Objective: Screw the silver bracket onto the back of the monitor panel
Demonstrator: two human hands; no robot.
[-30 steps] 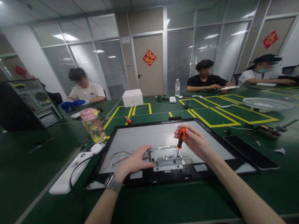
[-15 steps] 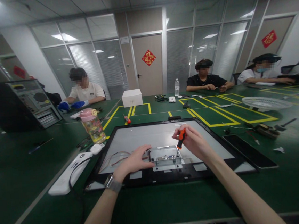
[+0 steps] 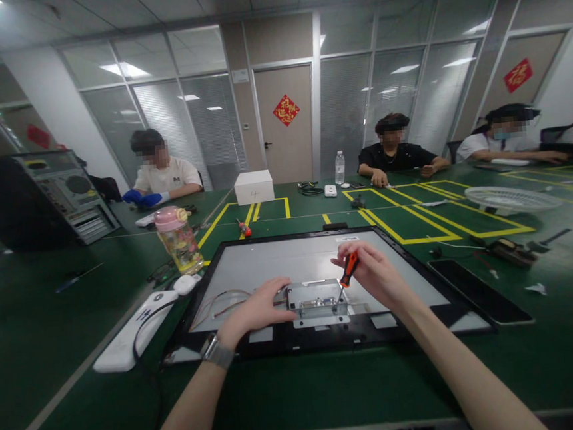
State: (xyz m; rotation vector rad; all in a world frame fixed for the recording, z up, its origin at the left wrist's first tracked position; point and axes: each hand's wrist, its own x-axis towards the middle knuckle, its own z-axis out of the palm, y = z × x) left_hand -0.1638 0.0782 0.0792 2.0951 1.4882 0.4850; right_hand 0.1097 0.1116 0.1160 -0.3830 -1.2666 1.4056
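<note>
A flat display panel point(image 3: 280, 262) lies back side up on the table before me, grey with a black frame. On its near middle part sits a silver metal bracket point(image 3: 312, 314) with a row of small connectors. My left hand point(image 3: 257, 311), with a watch on the wrist, steadies the bracket's left end between thumb and fingers. The fingers of my right hand point(image 3: 371, 264) are closed round the handle of an orange-and-black screwdriver point(image 3: 349, 270). Its shaft leans down, with the tip at the bracket's right part. Thin wires point(image 3: 227, 304) run out left of the bracket.
To the left are a white power strip point(image 3: 131, 332), a pink-lidded bottle point(image 3: 178, 241) and a computer case point(image 3: 39, 203). At right lie a black phone point(image 3: 478, 292) and a power adapter point(image 3: 513, 250). A white box point(image 3: 254, 188) stands behind the panel. Several people sit across the table.
My hands, the screwdriver and the bracket keep nearly the same places. Across the table, one person's hand has reached forward, and another's blue-gloved hands have shifted.
</note>
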